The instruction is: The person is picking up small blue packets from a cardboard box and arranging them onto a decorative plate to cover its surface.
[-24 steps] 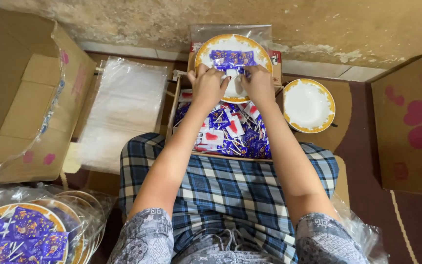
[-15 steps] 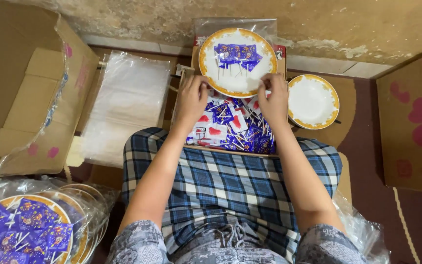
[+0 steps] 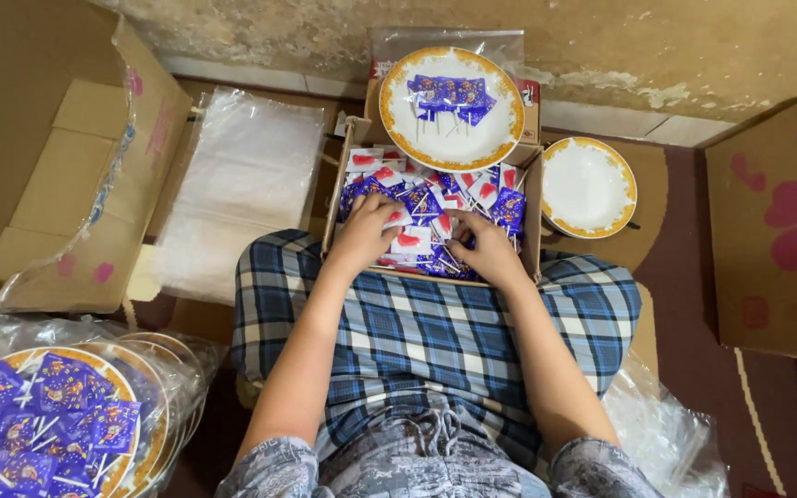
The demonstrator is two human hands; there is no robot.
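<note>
At nine to eleven o'clock sits the largest thing, an open brown cardboard box with a plastic liner, lying on its side. At three o'clock stands a second brown carton printed with pink hearts. Between the first box and the centre lies a flat stack of clear plastic bags.

At the centre, just above the person's checked-cloth lap, is the small cardboard tray filled with wrapped lollipops, purple and white-and-red, sticks pointing every way. Both hands are down in this heap. The left hand lies palm down with fingers curled into the sweets at the tray's seven o'clock corner; the right hand does the same at its five o'clock side. Whether either has closed on a particular lollipop I cannot tell, since the fingertips are buried among the wrappers.

At twelve o'clock, propped on the far end of the tray, is a white plate with a gold rim bearing a short row of purple lollipops. At two o'clock an empty matching plate rests flat on cardboard. At seven o'clock, filled plates wrapped in clear bags are stacked together.

The step in hand looks like gathering a fresh handful of lollipops from the tray. The next move would call for a firm pinch on a few, lifted clear of the tangle of sticks.
</note>
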